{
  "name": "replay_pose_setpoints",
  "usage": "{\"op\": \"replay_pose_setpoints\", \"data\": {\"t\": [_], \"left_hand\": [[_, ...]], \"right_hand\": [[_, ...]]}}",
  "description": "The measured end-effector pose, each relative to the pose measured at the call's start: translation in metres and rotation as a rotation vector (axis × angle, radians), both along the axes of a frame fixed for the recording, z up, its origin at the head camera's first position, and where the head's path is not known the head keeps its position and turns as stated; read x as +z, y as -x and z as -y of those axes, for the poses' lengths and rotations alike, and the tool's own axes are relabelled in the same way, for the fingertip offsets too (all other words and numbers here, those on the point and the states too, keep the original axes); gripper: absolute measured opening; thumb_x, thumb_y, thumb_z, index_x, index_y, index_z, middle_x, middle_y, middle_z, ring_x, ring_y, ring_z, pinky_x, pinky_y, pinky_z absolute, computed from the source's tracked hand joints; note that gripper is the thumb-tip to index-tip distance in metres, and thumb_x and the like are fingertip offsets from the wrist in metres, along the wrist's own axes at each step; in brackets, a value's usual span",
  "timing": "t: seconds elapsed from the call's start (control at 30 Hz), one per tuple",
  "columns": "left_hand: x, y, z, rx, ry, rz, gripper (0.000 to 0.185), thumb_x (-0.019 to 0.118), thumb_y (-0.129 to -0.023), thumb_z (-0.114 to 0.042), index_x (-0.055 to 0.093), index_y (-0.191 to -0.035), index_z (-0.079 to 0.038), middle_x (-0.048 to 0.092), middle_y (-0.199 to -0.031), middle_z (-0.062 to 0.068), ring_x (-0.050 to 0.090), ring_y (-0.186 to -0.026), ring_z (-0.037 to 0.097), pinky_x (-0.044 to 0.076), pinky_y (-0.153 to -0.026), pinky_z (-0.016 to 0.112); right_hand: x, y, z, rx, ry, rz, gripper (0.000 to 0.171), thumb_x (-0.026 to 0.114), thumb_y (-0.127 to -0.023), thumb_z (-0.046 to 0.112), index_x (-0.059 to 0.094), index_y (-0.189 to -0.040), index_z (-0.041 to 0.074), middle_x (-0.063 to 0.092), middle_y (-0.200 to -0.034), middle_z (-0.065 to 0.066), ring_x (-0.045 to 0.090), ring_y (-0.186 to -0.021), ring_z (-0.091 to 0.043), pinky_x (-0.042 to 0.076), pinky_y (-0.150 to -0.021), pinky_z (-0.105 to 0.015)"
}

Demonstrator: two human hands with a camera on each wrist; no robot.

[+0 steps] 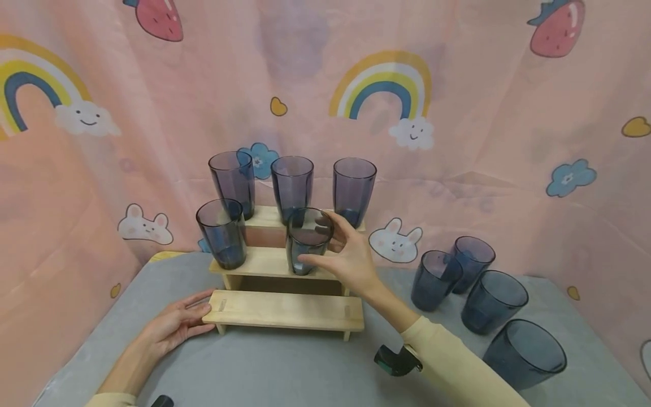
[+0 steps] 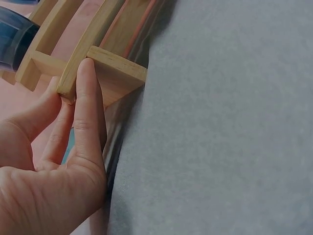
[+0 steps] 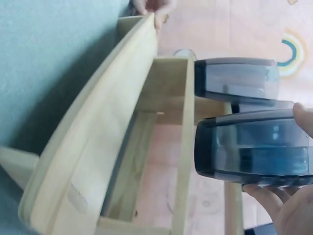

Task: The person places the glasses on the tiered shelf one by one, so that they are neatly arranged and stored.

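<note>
Curling round the glass [image 1: 307, 240] on the middle step of the wooden riser [image 1: 285, 308], your right hand [image 1: 346, 257] grips it with thumb and fingers near the rim. Your left hand [image 1: 175, 322] lies flat, fingers straight, pressing the left end of the bottom step. Four more glasses [image 1: 488, 294] sit loose toward the table's right edge.

The stepped rack [image 1: 285, 308] under both hands is pale, unvarnished wood, smooth and matt, with visible grain. The tumbler [image 1: 307, 240] at the right hand's [image 1: 351, 257] fingers is smoky blue, glossy and see-through. The surface [image 1: 285, 367] beneath the left hand [image 1: 175, 325] is grey, matt, felt-like cloth. Behind hangs thin, creased printed fabric [image 1: 483, 113].
</note>
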State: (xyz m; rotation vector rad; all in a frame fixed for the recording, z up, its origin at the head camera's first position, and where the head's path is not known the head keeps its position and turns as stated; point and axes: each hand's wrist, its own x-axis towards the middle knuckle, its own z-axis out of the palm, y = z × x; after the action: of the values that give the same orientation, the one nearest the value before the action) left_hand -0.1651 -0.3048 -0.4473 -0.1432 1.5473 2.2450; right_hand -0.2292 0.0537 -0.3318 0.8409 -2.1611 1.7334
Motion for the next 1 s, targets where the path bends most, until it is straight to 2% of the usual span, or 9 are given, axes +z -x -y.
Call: {"op": "replay_pose_setpoints", "data": {"t": [0.17, 0.4, 0.57, 0.73, 1.0], "left_hand": [[0.0, 0.001, 0.0, 0.005, -0.001, 0.0, 0.074, 0.055, -0.101, -0.008, 0.007, -0.157, -0.004, 0.057, -0.116, -0.003, 0.064, -0.105, 0.018, 0.055, -0.09, 0.037], [0.002, 0.0, -0.002, 0.024, 0.014, 0.016, 0.073, 0.056, -0.1, -0.009, 0.01, -0.157, -0.004, 0.055, -0.118, -0.003, 0.063, -0.106, 0.018, 0.055, -0.09, 0.038], [0.0, 0.0, -0.003, 0.032, 0.025, 0.024, 0.069, 0.056, -0.101, -0.009, 0.016, -0.157, -0.007, 0.052, -0.123, -0.001, 0.063, -0.106, 0.017, 0.054, -0.091, 0.037], [-0.001, 0.001, -0.004, 0.01, 0.038, 0.005, 0.076, 0.055, -0.101, -0.01, 0.004, -0.157, -0.003, 0.044, -0.132, 0.005, 0.062, -0.108, 0.017, 0.054, -0.092, 0.038], [0.0, 0.0, 0.0, 0.017, 0.018, 0.013, 0.082, 0.059, -0.099, -0.012, 0.001, -0.157, -0.002, 0.056, -0.117, -0.004, 0.063, -0.107, 0.017, 0.054, -0.092, 0.037]], "right_hand": [[-0.004, 0.003, 0.012, 0.028, 0.03, 0.002, 0.087, 0.09, -0.067, 0.007, 0.047, -0.143, 0.006, 0.063, -0.123, -0.015, 0.064, -0.111, -0.025, 0.054, -0.093, -0.035], [-0.006, 0.006, 0.022, -0.006, 0.039, 0.057, 0.089, 0.09, -0.069, 0.008, 0.045, -0.146, 0.005, 0.062, -0.126, -0.011, 0.064, -0.111, -0.022, 0.054, -0.091, -0.03], [-0.007, 0.01, 0.024, -0.007, 0.008, 0.043, 0.088, 0.089, -0.07, 0.01, 0.044, -0.146, 0.006, 0.061, -0.129, -0.011, 0.062, -0.115, -0.023, 0.053, -0.094, -0.032], [-0.007, 0.012, 0.027, -0.018, -0.035, 0.035, 0.087, 0.089, -0.072, 0.013, 0.044, -0.147, 0.009, 0.06, -0.13, -0.01, 0.06, -0.118, -0.023, 0.052, -0.096, -0.036], [-0.006, 0.011, 0.033, -0.038, -0.056, 0.049, 0.087, 0.09, -0.071, 0.016, 0.045, -0.146, 0.009, 0.059, -0.13, -0.009, 0.059, -0.119, -0.023, 0.05, -0.098, -0.037]]}}
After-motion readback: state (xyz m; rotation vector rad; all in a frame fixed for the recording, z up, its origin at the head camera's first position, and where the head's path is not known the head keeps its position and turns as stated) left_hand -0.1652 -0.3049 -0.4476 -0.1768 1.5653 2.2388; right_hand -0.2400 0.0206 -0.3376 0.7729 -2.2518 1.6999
